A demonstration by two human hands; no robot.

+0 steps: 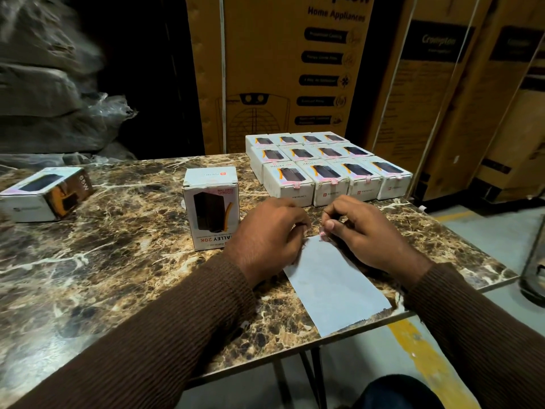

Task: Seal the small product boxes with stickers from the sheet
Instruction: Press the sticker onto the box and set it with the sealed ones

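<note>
Two hands meeting at the far end of the long white sticker sheet (333,284), which runs diagonally across the brown marbled tabletop (118,231), long axis from the near right table edge up toward the middle. Left hand (265,234) resting on the sheet's far left corner with fingers curled under, pinning it as far as can be told. Right hand (362,228) pinching a small pink sticker (322,233) between thumb and forefinger, right at the sheet's far edge; can't tell whether fully peeled off yet. Just left of the left hand, standing upright: one white product box with a dark printed front (211,208), nearer the left hand than the right, so probably the next one to seal, meaning a carry leftward across the other hand. Behind both hands, a tight block of twelve white boxes (327,165), front row showing pink stickers over the flaps. Far left, one more white box lying on its side (44,193), well apart. Nothing visible of what's inside any box.
</note>
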